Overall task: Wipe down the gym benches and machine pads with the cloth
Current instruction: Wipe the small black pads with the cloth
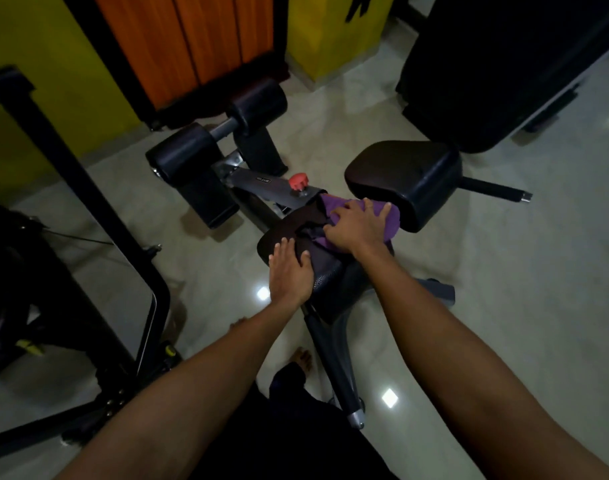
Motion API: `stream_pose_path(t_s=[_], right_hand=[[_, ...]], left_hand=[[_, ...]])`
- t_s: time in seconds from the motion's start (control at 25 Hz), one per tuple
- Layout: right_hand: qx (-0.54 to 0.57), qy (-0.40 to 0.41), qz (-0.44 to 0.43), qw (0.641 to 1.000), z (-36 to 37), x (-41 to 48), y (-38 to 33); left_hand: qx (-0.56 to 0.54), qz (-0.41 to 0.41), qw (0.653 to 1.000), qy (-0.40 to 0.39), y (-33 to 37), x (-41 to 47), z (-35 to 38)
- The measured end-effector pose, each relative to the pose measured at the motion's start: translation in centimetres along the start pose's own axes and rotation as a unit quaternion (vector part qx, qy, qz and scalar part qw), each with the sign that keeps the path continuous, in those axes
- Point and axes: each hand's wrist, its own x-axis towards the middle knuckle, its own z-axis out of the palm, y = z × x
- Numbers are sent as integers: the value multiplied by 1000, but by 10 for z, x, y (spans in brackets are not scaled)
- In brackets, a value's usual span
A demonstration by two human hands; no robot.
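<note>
Right hand [356, 225], fingers spread, presses purple cloth [394, 221] onto black machine pad [282, 230] at frame centre. Left hand [289, 271], fingers straight, rests flat on pad, 7 o'clock from cloth.

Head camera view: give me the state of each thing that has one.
purple cloth: bunched on the seat pad, under the right hand.
right hand: presses on the cloth.
left hand: flat on the seat pad.
red knob: seated in the frame.
</note>
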Motion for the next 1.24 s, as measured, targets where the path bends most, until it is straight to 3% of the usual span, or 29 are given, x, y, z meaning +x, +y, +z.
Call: stream_pose_path(t_s=[0.12, 0.28, 0.4, 0.56, 0.68, 0.84, 0.96, 1.08, 1.24], right_hand=[[-53, -14, -101, 993, 2, -19, -16], [-27, 2, -243, 970, 9, -62, 21], [-36, -15, -203, 978, -6, -24, 46], [-89, -100, -103, 986, -18, 47, -5], [-124, -135, -160, 970, 0, 47, -38], [-106, -129, -299, 940, -12, 5, 5], [-66, -126, -262, 955, -29, 28, 34], [-54, -161, -175, 970, -24, 83, 3], [-115, -172, -204, 957, 13, 106, -69]], left_hand=[[-56, -43, 997, 11, 0, -3, 1], [-115, -87, 989, 23, 0, -5, 4], [-99, -85, 991, 33, 2, -4, 5], [-100, -94, 990, 25, 1, -1, 7], [-137, -123, 983, 25, 2, 9, 1], [-178, -173, 968, 35, 7, 28, -4], [-152, -190, 969, 47, 6, 35, -2], [-133, -186, 971, 71, 5, 40, 3], [-140, -183, 970, 77, 3, 44, 6]])
